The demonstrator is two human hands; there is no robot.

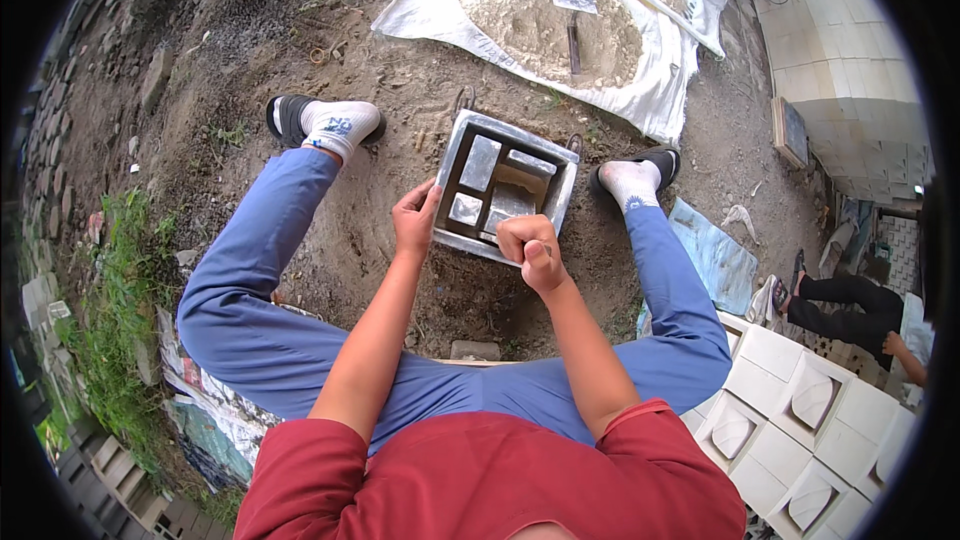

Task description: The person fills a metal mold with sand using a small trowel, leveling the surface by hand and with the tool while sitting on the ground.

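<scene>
A square grey metal mould (520, 131) rests on the dirt between my feet, slightly turned. Inside it are raised rectangular metal blocks (481, 162) with gaps between them, and a loop handle (574, 144) shows at its right corner. My left hand (416, 221) is closed at the mould's left wall, its fingertips against the rim. Above the near right edge, my right hand (533, 251) is curled into a fist with the thumb over the fingers. Whether that fist holds anything is hidden. It covers part of the near rim.
Beyond the mould, a white sheet (655, 112) bears pale sandy powder (500, 2) with a trowel (573, 40) lying on it. Pale moulded blocks (780, 385) are stacked at the near right, beside a blue sheet (712, 255). Another person (850, 305) is at the right edge.
</scene>
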